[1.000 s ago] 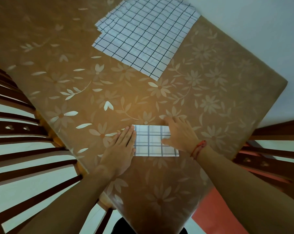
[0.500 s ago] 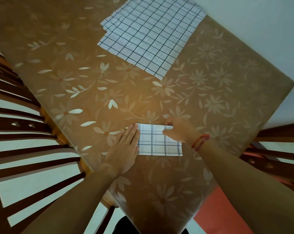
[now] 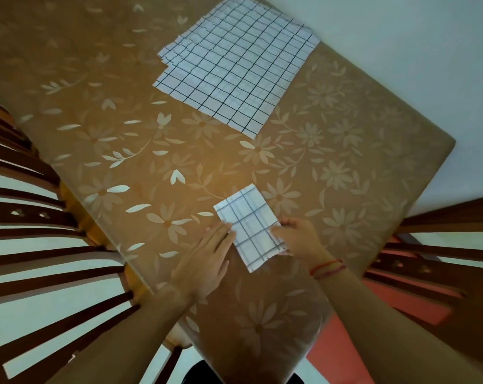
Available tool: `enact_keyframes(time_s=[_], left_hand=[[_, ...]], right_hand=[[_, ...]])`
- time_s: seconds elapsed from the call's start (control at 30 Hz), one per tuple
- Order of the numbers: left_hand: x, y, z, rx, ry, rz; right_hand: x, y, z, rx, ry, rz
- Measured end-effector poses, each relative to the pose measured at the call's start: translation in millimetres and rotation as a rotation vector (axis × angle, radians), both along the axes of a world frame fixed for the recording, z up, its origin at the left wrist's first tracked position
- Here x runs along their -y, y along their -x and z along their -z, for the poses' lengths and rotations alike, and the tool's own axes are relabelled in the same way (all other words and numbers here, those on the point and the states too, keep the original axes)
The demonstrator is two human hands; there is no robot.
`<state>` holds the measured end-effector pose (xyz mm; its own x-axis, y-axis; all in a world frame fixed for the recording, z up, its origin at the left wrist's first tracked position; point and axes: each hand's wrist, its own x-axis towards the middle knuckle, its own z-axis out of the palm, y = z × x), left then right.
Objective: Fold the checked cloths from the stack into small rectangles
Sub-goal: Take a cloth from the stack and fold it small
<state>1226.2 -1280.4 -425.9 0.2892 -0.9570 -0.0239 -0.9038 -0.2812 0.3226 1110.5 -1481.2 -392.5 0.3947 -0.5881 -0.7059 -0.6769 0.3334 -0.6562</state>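
Observation:
A small folded checked cloth (image 3: 248,223) lies near the front of the table, turned at a slant. My left hand (image 3: 207,256) rests flat with straight fingers, its tips touching the cloth's left edge. My right hand (image 3: 298,236) pinches the cloth's right edge near its lower corner, fingers curled over it. At the far side of the table lies the stack of unfolded checked cloths (image 3: 234,73), white with dark grid lines, its layers slightly offset.
The table carries a tan cloth with a pale flower pattern (image 3: 331,167). Dark wooden chair backs stand at the left (image 3: 40,245) and at the right (image 3: 434,245). A red floor (image 3: 354,353) shows at the lower right.
The folded cloth has been turned from lying square to a slanted position. My right hand moved from lying on its right part to pinching its right edge. My left hand stayed at the left edge.

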Motion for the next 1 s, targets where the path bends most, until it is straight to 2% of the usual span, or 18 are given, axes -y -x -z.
enact_keyframes(time_s=[0.13,0.27,0.37,0.57,0.63,0.67,0.73,0.8,0.9,1.0], left_hand=[[-4.6,12.0,3.0,0.015,0.040,-0.014],[-9.7,22.8,5.4,0.005,0.017,-0.041],[-15.8,28.8,7.4,0.032,-0.001,-0.055],[-26.0,35.6,11.0,0.089,0.044,-0.050],[-28.6,36.3,11.6,0.091,0.049,-0.055],[-29.9,36.4,11.6,0.083,0.049,-0.059],[-31.3,36.4,10.5,0.074,0.049,-0.066],[-32.1,36.0,8.7,0.078,0.047,-0.068],[-32.1,35.3,6.9,0.085,0.038,-0.072],[-31.2,34.6,6.8,0.087,0.044,-0.081]], right_hand=[[-24.2,14.4,3.5,0.058,-0.276,0.269],[-41.8,25.4,7.9,0.114,-0.450,0.332],[-48.9,31.0,6.2,0.118,-0.457,0.315],[-48.7,43.4,-1.6,0.029,-0.301,0.100],[-46.5,49.3,-3.5,-0.001,-0.195,0.064],[-46.0,54.4,-1.7,-0.019,-0.080,0.028],[-42.3,68.5,6.7,-0.057,0.320,-0.187],[-41.2,82.4,13.8,-0.085,0.662,-0.514],[-45.9,91.2,18.1,0.083,0.893,-0.839],[-51.3,88.1,23.4,0.157,1.054,-0.893]])
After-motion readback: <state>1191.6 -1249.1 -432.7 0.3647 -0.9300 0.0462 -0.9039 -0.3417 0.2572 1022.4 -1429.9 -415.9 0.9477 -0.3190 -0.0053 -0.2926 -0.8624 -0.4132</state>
